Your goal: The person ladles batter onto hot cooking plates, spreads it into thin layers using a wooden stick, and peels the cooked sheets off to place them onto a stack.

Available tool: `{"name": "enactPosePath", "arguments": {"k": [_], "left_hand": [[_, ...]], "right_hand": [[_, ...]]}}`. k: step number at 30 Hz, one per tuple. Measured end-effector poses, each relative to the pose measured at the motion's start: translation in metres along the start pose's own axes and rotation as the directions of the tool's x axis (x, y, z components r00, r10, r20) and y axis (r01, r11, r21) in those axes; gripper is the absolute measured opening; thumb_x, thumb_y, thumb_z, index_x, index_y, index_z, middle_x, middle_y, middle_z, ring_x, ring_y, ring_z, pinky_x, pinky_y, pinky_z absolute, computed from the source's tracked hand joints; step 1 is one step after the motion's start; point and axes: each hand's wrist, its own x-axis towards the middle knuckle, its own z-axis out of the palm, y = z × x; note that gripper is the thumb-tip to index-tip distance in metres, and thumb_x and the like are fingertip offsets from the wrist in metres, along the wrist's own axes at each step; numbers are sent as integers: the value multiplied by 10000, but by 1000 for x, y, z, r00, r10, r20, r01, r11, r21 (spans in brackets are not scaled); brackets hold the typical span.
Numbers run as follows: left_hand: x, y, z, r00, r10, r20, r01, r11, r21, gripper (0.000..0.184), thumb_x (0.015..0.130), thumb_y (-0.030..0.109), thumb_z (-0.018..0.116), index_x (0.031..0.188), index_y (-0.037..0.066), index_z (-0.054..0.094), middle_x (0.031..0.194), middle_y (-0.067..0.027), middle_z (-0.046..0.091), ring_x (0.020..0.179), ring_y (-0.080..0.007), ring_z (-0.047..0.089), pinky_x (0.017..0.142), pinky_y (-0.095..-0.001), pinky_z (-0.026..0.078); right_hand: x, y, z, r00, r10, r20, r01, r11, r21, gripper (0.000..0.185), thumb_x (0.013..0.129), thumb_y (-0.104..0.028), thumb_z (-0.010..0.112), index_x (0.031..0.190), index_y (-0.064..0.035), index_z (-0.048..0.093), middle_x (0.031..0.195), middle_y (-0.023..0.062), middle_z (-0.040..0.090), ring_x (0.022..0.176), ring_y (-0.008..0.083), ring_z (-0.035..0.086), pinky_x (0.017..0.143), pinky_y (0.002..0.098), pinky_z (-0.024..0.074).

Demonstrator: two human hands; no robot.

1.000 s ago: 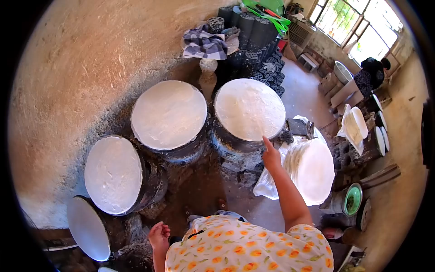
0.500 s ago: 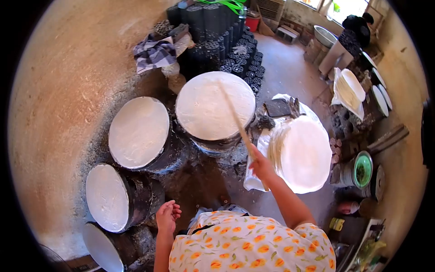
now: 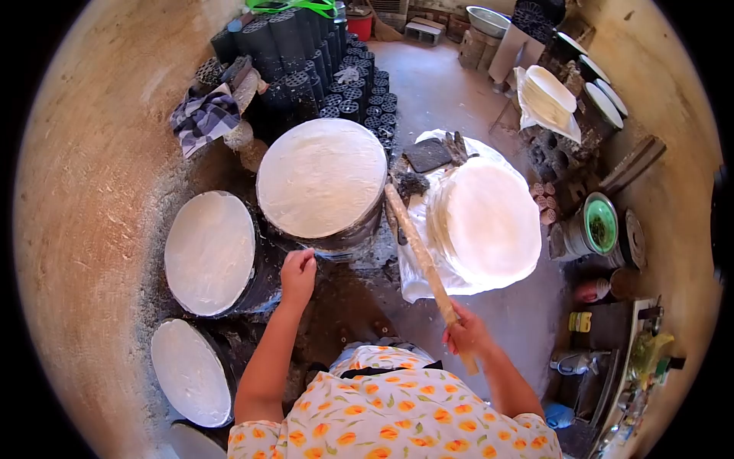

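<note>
My right hand [image 3: 466,334] is wrapped round a long flat wooden stick [image 3: 419,251], which slants up and left in front of a stack of thin round pancakes [image 3: 493,218] on a white sheet [image 3: 417,279]. My left hand [image 3: 298,274] is closed, fingertips pinched together, at the front rim of the middle round griddle [image 3: 325,180]. A pale layer covers that griddle's top. Whatever the left fingers may hold is too small to make out. Another coated griddle [image 3: 210,252] stands to the left, with one more [image 3: 191,372] below it.
Black honeycomb coal briquettes [image 3: 306,73] are piled behind the middle griddle. A checked cloth [image 3: 205,116] hangs at the left wall. A dark pad [image 3: 428,155] lies beside the pancake stack. On the right stand a green basin [image 3: 600,222] and another pancake stack [image 3: 549,90].
The stick has come off the middle griddle, and my right hand has drawn back toward my body with it. My left hand has moved up to that griddle's front rim, fingers closed.
</note>
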Motion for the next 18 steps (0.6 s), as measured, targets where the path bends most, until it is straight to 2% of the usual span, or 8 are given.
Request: {"name": "enactPosePath", "arguments": {"k": [2,4,6,7,9,10,15,18], "left_hand": [[19,-1,11,933,360,4,-351,906,238,225,797,26,591,1019,7,629,912,-77,576,775,-169,590,620,-253,481],[31,6,24,938,346,30,-342,902,265,226,778,16,597,1002,5,627,936,-97,566,786,-187,584,648,-266,479],[43,8,36,935,350,47,-345,877,334,257,727,7,613,983,-3,613,1008,-139,543,852,-257,570,743,-324,473],[48,9,40,935,350,51,-346,877,333,257,727,7,613,983,-3,613,1008,-139,543,852,-257,570,743,-324,473],[56,15,53,858,504,96,-474,706,525,331,680,19,630,1009,-6,599,1021,-152,538,942,-314,540,810,-372,452],[57,18,60,907,400,131,-400,720,567,423,651,37,648,1065,-3,570,1077,-145,519,1051,-345,482,880,-422,406],[78,5,93,897,398,191,-407,578,708,487,661,61,652,1131,22,532,1183,-124,463,1133,-317,431,913,-449,359],[90,4,105,882,437,174,-407,522,750,434,674,107,645,1090,19,555,1162,-119,483,1138,-307,437,911,-447,355]], "right_hand": [[-5,5,8,1000,0,16,0,1000,13,669,850,15,388,1438,-289,293,647,48,587,464,106,535,421,264,456],[-6,10,17,997,11,81,-18,996,89,669,851,16,393,1439,-289,293,644,41,580,460,100,524,417,252,444],[-6,12,23,997,18,76,-26,994,105,666,853,16,395,1437,-289,297,645,36,577,462,95,518,416,249,439],[-6,13,24,997,19,76,-28,993,115,662,855,16,397,1435,-290,302,647,32,573,464,89,512,414,246,433],[-9,15,26,992,34,118,-43,996,74,650,864,11,399,1433,-289,308,654,26,571,468,85,508,422,243,433],[-11,17,27,986,49,161,-55,998,32,638,872,5,402,1431,-289,314,661,21,569,471,80,504,429,240,433],[-14,20,33,979,6,204,-34,991,131,631,882,14,406,1435,-275,314,659,22,572,477,78,502,454,233,436],[-10,17,32,981,-60,186,57,998,23,630,884,7,412,1435,-282,313,669,17,575,487,70,502,458,232,441]]}}
